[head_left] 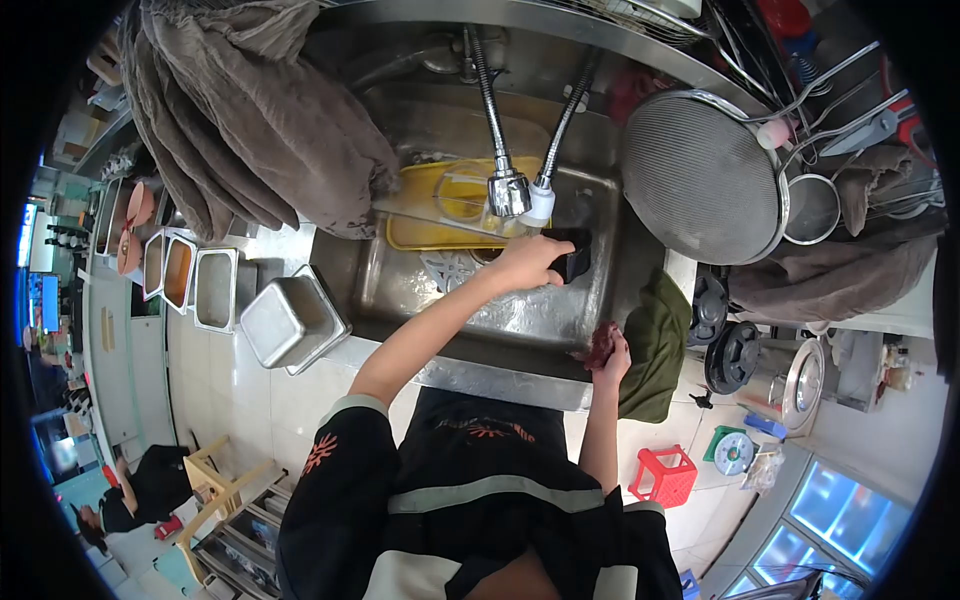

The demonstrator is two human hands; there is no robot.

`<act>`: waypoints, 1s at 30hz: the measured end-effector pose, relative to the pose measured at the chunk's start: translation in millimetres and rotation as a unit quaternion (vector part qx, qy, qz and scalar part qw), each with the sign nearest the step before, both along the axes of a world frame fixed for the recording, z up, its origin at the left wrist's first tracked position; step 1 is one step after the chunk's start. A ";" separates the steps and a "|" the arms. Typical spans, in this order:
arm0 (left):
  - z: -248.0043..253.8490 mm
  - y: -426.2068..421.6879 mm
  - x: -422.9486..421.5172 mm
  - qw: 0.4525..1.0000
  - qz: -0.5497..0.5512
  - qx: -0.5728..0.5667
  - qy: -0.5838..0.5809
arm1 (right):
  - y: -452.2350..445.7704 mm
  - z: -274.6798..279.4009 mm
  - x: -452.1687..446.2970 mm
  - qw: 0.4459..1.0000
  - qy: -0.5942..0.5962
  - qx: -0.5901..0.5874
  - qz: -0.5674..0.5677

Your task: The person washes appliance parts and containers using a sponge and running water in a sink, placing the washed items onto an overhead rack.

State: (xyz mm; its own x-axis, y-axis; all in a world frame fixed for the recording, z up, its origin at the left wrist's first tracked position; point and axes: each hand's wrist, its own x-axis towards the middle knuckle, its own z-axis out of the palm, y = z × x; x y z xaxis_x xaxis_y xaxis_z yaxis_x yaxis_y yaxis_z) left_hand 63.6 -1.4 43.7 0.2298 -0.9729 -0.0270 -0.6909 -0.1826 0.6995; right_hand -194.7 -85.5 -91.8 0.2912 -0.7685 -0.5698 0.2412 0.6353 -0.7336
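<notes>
- My left hand (525,263) pinches a black piece (574,262) between thumb and fingers, low over the right side of the sink (470,383); I cannot tell what it is.
- My right hand (615,360) is closed around a bunched dark red scrubber (598,346) at the sink's near right corner.
- I'd grip the black piece firmly by its left edge, leaving the rest of its face free for the scrubber.
- Better to work well inside the sink's edges, so drips fall in the basin.
- The metal spray head (508,194) and white spout (538,205) hang just beyond my left hand, so I should mind my knuckles when lifting.
- The yellow tray (412,203) lies toward the far edge; I'd keep right of it.
- A green cloth (655,350) sits just beside my right hand and could snag.
</notes>
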 end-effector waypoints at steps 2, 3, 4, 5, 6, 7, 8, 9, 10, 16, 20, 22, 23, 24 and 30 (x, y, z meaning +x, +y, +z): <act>-2.2 4.2 -10.1 0.993 0.005 -0.038 -0.107 | 1.1 1.4 -0.5 1.000 0.008 0.003 -0.006; -5.9 10.3 -12.1 0.981 -0.015 -0.057 -0.187 | 2.1 4.4 -1.3 1.000 0.012 0.005 -0.011; -10.9 15.0 -11.8 0.961 -0.035 -0.076 -0.265 | 2.0 7.7 -2.8 1.000 0.003 -0.002 0.003; -18.0 18.2 -9.4 0.954 -0.025 -0.109 -0.280 | 2.1 10.9 -4.3 1.000 -0.006 -0.008 0.018; -27.2 22.2 -6.4 0.945 -0.015 -0.140 -0.294 | 3.2 14.8 -5.7 0.999 -0.014 -0.014 0.033; -35.2 26.3 -2.0 0.936 -0.004 -0.171 -0.309 | 6.0 24.6 -2.6 1.000 -0.010 -0.004 0.023; -42.9 29.3 5.6 0.923 0.007 -0.181 -0.339 | 9.0 34.4 1.7 1.000 -0.007 0.007 0.014; -48.1 32.0 13.2 0.914 0.019 -0.206 -0.350 | 10.8 40.0 4.8 1.000 -0.003 0.016 0.005; -52.4 33.9 20.5 0.904 0.031 -0.230 -0.359 | 11.2 37.5 4.3 1.000 0.005 0.017 0.003; -53.2 46.3 35.9 0.880 0.040 -0.278 -0.384 | 12.8 28.4 4.8 0.998 0.053 0.020 -0.028; -35.4 67.6 35.3 0.894 -0.008 -0.192 -0.405 | 6.5 13.2 -2.4 1.000 0.025 -0.002 -0.010; -17.2 79.1 32.6 0.898 -0.027 -0.125 -0.421 | 6.6 22.7 0.5 1.000 0.025 -0.001 -0.010; -6.1 84.9 30.4 0.901 -0.037 -0.089 -0.424 | 6.9 29.0 2.0 1.000 0.027 0.000 -0.013; 5.6 90.7 28.1 0.902 -0.045 -0.054 -0.427 | 7.2 32.5 3.5 0.999 0.028 0.001 -0.015; 53.8 105.6 20.7 0.939 -0.083 0.027 -0.333 | 3.8 23.0 1.7 1.000 -0.006 0.015 0.005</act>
